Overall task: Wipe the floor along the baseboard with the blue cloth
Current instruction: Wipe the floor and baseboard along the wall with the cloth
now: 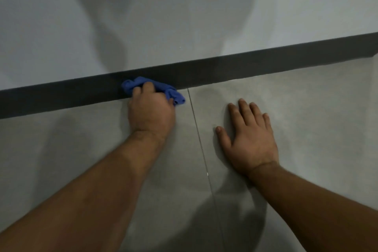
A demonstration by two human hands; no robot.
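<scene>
A crumpled blue cloth (163, 88) lies where the grey tiled floor (306, 108) meets the dark baseboard (245, 69). My left hand (150, 108) grips the cloth from above and presses it against the bottom of the baseboard; part of the cloth is hidden under the fingers. To the right, my right hand (249, 135) rests flat on the floor, palm down, fingers spread, holding nothing, well apart from the cloth.
A pale grey wall (184, 16) rises above the baseboard, which runs from lower left to upper right. A thin tile joint (201, 149) crosses the floor between my two hands. Shadows of my arms fall on floor and wall.
</scene>
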